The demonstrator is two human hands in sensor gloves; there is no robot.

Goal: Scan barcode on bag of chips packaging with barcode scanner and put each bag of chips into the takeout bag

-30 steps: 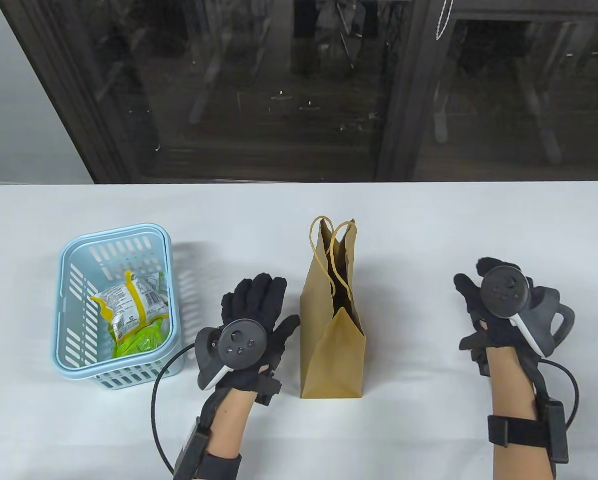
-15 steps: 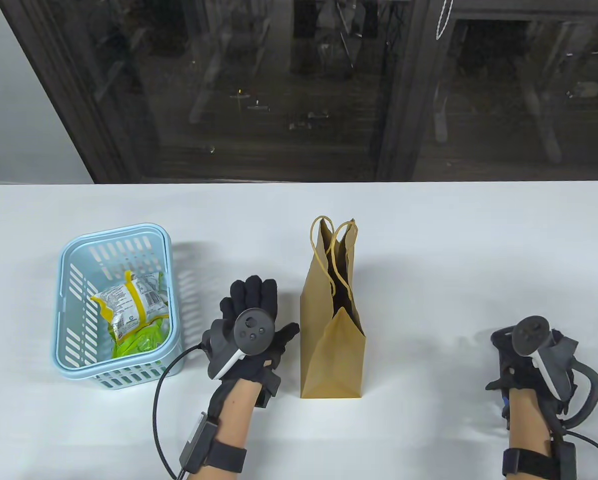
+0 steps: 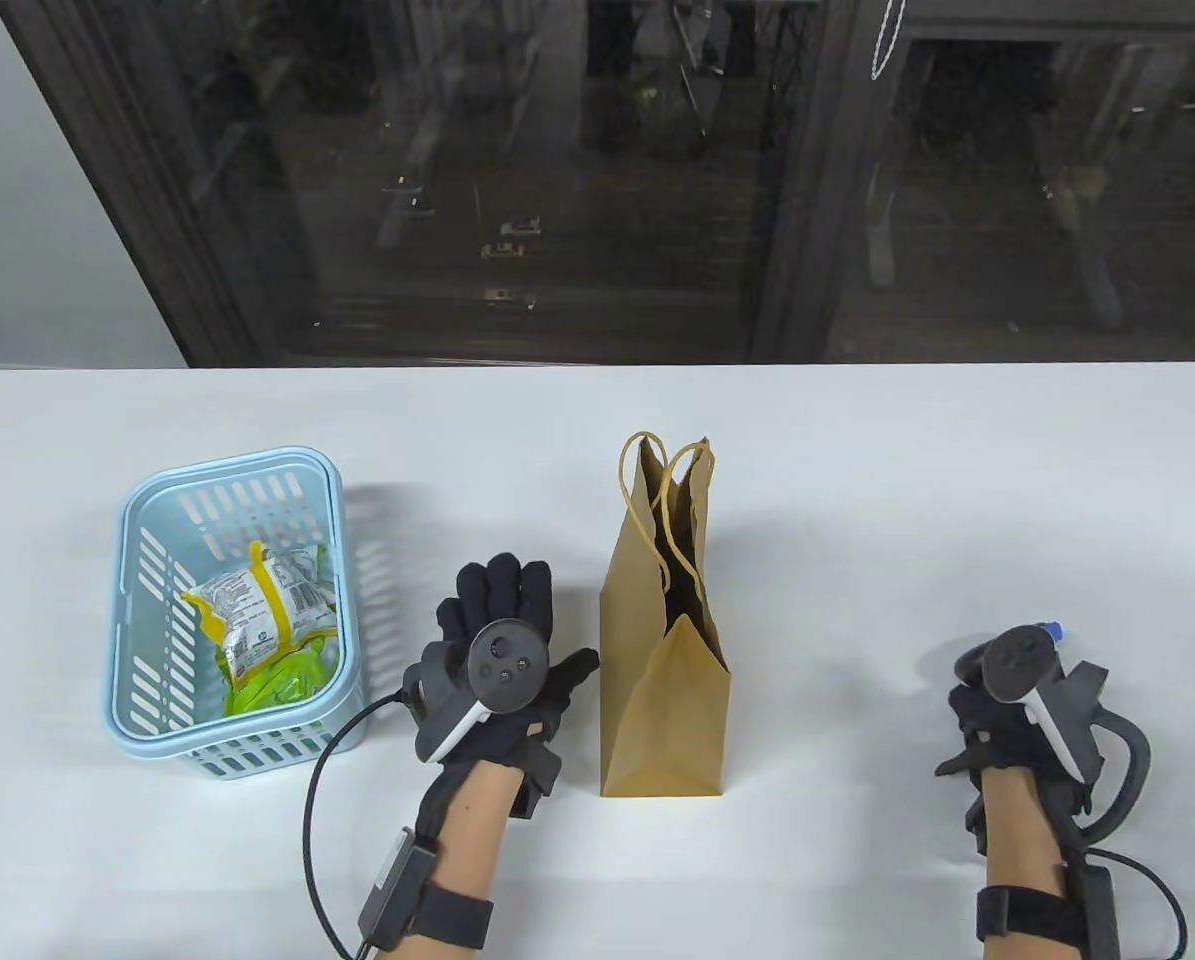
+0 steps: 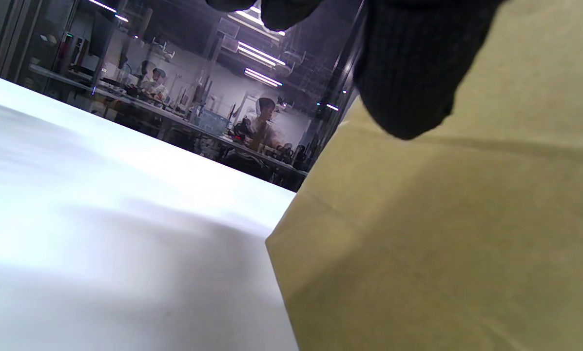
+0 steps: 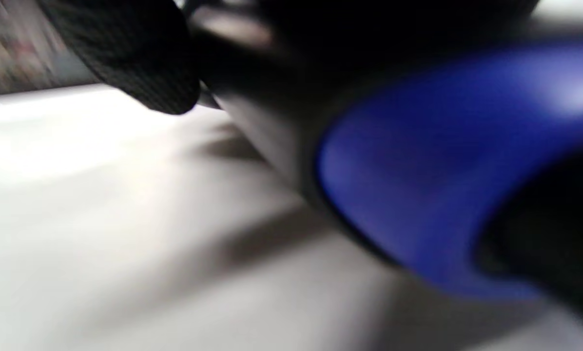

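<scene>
Table view first, nearest the bottom edge: our right hand [image 3: 1007,700] sits low at the right of the table [image 3: 857,450], and it has changed most. A second ago it was raised and further up the table with nothing showing beneath it; half a second ago it dropped toward the near edge; now a blue-tipped object pokes out past the tracker, and the right wrist view is filled with a blurred blue and grey body under the glove. We judge this to be the barcode scanner [image 3: 1055,631], with our fingers curled round it, though the blur keeps us from reading the grip finely. Our left hand [image 3: 502,650] has barely shifted in the last half second: it rests with fingers straight and together, holding nothing, just beside the takeout bag [image 3: 665,690]; in the left wrist view the brown paper wall rises right next to the glove. The takeout bag stands upright in the middle of the table, mouth open, handles up. Further left and a little beyond, the blue basket [image 3: 227,480] holds the bags of chips [image 3: 267,600], a white and yellow one lying on green ones, untouched. So we read the scanner as in hand and no bag yet scanned or packed; the likely next move is our left hand reaching into the basket for the top bag.
</scene>
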